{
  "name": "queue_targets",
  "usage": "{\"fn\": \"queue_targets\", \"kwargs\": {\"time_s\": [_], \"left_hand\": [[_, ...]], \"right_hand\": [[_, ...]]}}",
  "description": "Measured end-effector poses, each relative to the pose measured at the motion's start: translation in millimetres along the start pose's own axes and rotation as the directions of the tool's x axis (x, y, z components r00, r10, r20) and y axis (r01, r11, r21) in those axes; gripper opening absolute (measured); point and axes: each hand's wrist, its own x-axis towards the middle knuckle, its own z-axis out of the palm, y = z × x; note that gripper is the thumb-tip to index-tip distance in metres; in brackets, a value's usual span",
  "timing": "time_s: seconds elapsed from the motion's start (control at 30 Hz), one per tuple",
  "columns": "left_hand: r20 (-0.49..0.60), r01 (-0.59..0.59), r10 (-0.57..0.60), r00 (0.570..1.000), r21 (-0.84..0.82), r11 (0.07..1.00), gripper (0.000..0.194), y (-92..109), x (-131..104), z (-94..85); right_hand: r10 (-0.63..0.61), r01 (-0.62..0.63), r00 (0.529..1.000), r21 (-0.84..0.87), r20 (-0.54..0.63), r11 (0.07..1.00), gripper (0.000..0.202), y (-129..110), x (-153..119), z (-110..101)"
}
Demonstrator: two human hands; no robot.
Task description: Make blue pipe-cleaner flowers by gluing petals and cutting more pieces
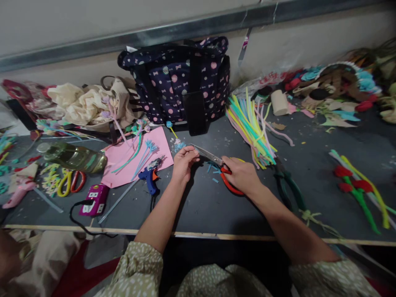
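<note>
My right hand (243, 175) is closed around a pair of scissors (210, 156) with red and yellow handles, their blades pointing left. The blade tips reach the fingers of my left hand (185, 161), which are pinched together; whatever lies between them is too small to make out. Short blue cut pieces (215, 180) lie on the table under the scissors. Just beyond my left hand is a small pile of blue and pale fluff (178, 144).
A dark patterned bag (176, 82) stands at the back, a black phone (194, 113) leaning on it. Pipe cleaners (252, 132) and green-handled pliers (289, 185) lie right. On the left are a blue glue gun (150, 179), pink paper (162, 144), a bottle (74, 156) and a purple power block (95, 200).
</note>
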Motion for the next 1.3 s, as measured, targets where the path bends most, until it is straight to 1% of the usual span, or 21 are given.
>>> {"fn": "queue_targets", "kwargs": {"time_s": [0.07, 0.13, 0.23, 0.33, 0.43, 0.63, 0.87, 1.1, 1.3], "left_hand": [[-0.003, 0.004, -0.004, 1.0, 0.0, 1.0, 0.03, -0.1, 0.3, -0.2], [-0.006, 0.005, -0.005, 1.0, -0.003, 1.0, 0.03, -0.3, 0.5, -0.4], [-0.003, -0.002, 0.002, 1.0, -0.006, 1.0, 0.03, -0.8, 0.6, -1.0], [0.005, -0.015, 0.015, 1.0, -0.011, 1.0, 0.029, -1.2, 0.7, -1.8], [0.005, -0.019, 0.019, 1.0, -0.022, 1.0, 0.029, -0.8, 1.1, -2.2], [-0.008, -0.015, 0.015, 1.0, -0.047, 0.999, 0.03, 1.5, 1.3, -1.1], [-0.01, -0.019, 0.019, 1.0, -0.066, 0.998, 0.029, 2.6, 0.7, -0.7], [0.009, -0.027, 0.028, 1.0, -0.075, 0.997, 0.028, 0.9, 1.9, -2.5], [0.015, 0.0, 0.001, 1.0, -0.085, 0.996, 0.026, 1.5, 1.2, -1.9]], "right_hand": [[0.008, -0.008, 1.0, 0.012, 0.018, 1.0, 0.025, -0.3, 0.6, -0.5], [0.025, -0.026, 1.0, 0.018, 0.012, 1.0, 0.024, -0.1, 1.6, -1.3], [0.066, -0.065, 0.997, 0.015, -0.032, 0.998, 0.03, 1.1, 3.3, -4.6], [0.078, -0.076, 0.994, 0.026, -0.072, 0.997, 0.037, 2.8, 4.5, -8.2], [0.082, -0.079, 0.993, 0.047, -0.087, 0.996, 0.037, 4.5, 5.4, -7.8], [0.076, -0.074, 0.995, 0.034, -0.069, 0.997, 0.032, 5.0, 6.2, -2.1], [0.054, -0.054, 0.995, 0.007, -0.086, 0.999, 0.033, 2.5, 4.5, -1.3], [0.06, -0.06, 0.995, 0.004, -0.074, 0.998, 0.032, 1.6, 4.6, -2.2], [0.052, -0.052, 0.996, -0.003, -0.076, 0.999, 0.033, 2.0, 4.3, -1.3]]}}
